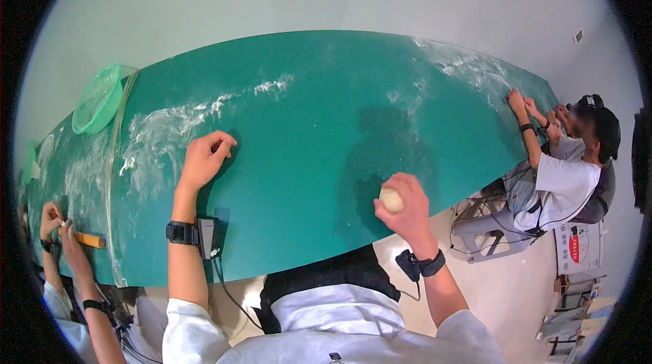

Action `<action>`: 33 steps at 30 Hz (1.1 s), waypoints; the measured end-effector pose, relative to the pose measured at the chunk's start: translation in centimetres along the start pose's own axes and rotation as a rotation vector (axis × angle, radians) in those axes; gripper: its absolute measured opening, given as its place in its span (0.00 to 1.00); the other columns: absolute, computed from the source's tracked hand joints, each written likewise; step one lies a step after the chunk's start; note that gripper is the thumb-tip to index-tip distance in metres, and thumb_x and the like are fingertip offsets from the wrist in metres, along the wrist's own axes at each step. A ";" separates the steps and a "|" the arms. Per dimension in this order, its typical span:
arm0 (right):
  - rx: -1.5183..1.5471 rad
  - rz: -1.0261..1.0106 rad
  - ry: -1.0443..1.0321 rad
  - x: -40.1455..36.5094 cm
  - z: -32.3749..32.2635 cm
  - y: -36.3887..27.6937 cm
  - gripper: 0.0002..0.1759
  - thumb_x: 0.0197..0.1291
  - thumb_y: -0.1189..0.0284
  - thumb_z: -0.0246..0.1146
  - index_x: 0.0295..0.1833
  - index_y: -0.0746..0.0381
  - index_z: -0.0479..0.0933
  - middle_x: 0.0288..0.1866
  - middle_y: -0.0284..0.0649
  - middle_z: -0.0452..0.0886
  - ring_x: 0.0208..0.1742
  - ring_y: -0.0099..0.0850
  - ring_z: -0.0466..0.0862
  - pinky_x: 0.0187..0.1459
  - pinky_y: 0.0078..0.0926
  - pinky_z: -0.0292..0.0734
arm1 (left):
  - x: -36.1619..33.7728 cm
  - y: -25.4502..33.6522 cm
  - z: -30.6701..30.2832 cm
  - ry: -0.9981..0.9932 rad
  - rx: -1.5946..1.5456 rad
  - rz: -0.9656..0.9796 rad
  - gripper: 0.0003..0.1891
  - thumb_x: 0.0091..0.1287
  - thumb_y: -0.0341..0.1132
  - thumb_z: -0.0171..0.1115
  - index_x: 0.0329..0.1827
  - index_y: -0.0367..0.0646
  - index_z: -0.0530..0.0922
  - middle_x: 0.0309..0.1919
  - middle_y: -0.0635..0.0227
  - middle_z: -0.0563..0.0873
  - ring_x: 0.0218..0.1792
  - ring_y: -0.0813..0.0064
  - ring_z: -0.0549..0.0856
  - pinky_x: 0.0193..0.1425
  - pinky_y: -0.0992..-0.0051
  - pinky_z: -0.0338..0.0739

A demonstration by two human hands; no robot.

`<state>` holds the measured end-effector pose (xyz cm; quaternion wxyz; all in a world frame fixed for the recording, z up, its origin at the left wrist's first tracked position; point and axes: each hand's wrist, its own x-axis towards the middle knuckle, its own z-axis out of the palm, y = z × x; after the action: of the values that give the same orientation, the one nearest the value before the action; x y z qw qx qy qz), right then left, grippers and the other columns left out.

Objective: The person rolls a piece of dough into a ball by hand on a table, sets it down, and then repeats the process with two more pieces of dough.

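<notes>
A pale round dough ball point(391, 199) sits in my right hand point(411, 209), whose fingers and thumb curl around it. That hand is over the near edge of the green table point(305, 160). Off to the left, my left hand point(209, 155) is at the tabletop with its fingers curled in, and I see nothing in it. White flour point(173, 119) is smeared just beyond the left hand. Each of my wrists wears a black strap; a small grey box point(209, 236) with a cable is fixed at the left one.
A green basin point(98, 100) stands at the far left, beside a clear strip point(115, 160) running across the table. A co-worker's hands point(64, 231) are near a wooden rolling pin point(85, 238) at left. Other people point(564, 180) sit at the right end. More flour point(468, 65) lies far right.
</notes>
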<state>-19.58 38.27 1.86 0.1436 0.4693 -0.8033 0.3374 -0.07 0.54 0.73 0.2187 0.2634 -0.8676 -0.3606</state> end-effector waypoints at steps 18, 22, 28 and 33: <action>0.101 0.030 0.301 -1.2 0.8 -0.9 0.17 0.42 0.79 0.76 0.37 0.58 0.78 0.50 0.48 0.78 0.51 0.45 0.81 0.50 0.38 0.79 | 0.1 -0.2 0.2 0.010 -0.042 -0.013 0.12 0.72 0.41 0.60 0.41 0.43 0.87 0.24 0.69 0.87 0.25 0.78 0.83 0.31 0.74 0.73; 0.036 0.155 0.083 0.3 0.2 -1.6 0.20 0.42 0.79 0.76 0.43 0.59 0.79 0.52 0.47 0.78 0.54 0.46 0.80 0.53 0.39 0.79 | 0.2 0.0 0.2 0.006 -0.030 -0.001 0.12 0.72 0.40 0.60 0.41 0.43 0.87 0.24 0.69 0.87 0.26 0.79 0.83 0.31 0.75 0.73; 0.067 0.119 0.139 -1.2 0.0 -0.4 0.27 0.43 0.76 0.77 0.52 0.57 0.78 0.59 0.49 0.74 0.58 0.47 0.79 0.58 0.40 0.78 | 0.1 0.7 0.1 -0.022 -0.054 -0.061 0.11 0.74 0.36 0.59 0.41 0.40 0.85 0.25 0.70 0.85 0.29 0.80 0.82 0.34 0.76 0.72; 0.029 0.173 0.145 -1.7 1.6 -1.9 0.30 0.42 0.77 0.78 0.55 0.57 0.77 0.61 0.48 0.73 0.60 0.46 0.78 0.57 0.39 0.78 | 0.0 0.0 0.2 0.002 -0.020 0.002 0.11 0.73 0.39 0.60 0.41 0.43 0.87 0.24 0.69 0.86 0.26 0.79 0.83 0.31 0.75 0.73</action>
<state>-16.90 37.68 0.52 0.1651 0.3748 -0.8232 0.3932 -0.19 0.65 0.56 0.2226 0.2606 -0.8640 -0.3689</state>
